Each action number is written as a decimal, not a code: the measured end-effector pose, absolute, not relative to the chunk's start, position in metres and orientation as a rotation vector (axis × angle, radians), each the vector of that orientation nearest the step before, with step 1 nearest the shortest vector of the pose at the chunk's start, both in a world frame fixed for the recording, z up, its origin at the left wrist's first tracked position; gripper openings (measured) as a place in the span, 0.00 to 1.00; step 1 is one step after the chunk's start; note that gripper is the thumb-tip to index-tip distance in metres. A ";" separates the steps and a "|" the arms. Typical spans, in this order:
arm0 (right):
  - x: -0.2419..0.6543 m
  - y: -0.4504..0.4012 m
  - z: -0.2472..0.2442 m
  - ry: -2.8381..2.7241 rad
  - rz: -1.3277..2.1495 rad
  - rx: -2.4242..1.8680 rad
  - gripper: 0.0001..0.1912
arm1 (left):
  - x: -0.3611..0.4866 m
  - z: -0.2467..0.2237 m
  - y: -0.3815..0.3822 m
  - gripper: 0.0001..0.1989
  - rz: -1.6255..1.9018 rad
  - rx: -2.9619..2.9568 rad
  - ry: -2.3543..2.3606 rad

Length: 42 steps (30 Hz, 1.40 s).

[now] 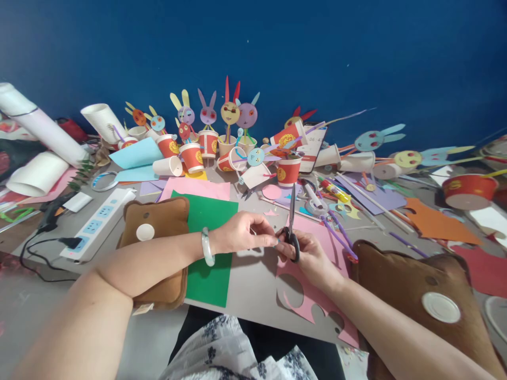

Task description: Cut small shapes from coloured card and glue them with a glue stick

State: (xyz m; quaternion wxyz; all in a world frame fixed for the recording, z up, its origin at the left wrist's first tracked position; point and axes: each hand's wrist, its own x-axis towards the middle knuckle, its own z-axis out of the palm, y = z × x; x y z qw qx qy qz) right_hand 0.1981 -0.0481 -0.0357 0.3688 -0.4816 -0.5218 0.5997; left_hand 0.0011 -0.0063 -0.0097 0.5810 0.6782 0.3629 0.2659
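We hold the scissors [292,232] in our right hand [312,258], fingers closed through the black handles, blades upright and shut. Our left hand [241,232] pinches its grip together just beside the handles; what it pinches is too small to tell. Both hands work above the pink sheet [312,295], which carries round cut-outs and reaches the near edge of the bench [253,279]. A green sheet [208,237] lies left, brown cushions [156,221] flank both forearms, and paper-cup rabbits [208,137] crowd the far side.

Craft table: paper-cup rabbits [207,126], coloured paper [208,248].
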 end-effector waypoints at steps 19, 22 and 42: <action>0.199 -0.046 -0.035 -1.568 1.269 -1.243 0.16 | 0.002 -0.005 0.002 0.07 0.889 1.109 0.877; 0.198 -0.044 -0.036 -1.642 1.162 -1.246 0.14 | 0.002 -0.007 0.006 0.08 0.961 1.065 0.871; 0.201 -0.044 -0.040 -1.722 1.211 -1.060 0.18 | 0.004 -0.005 0.002 0.13 0.984 0.878 0.770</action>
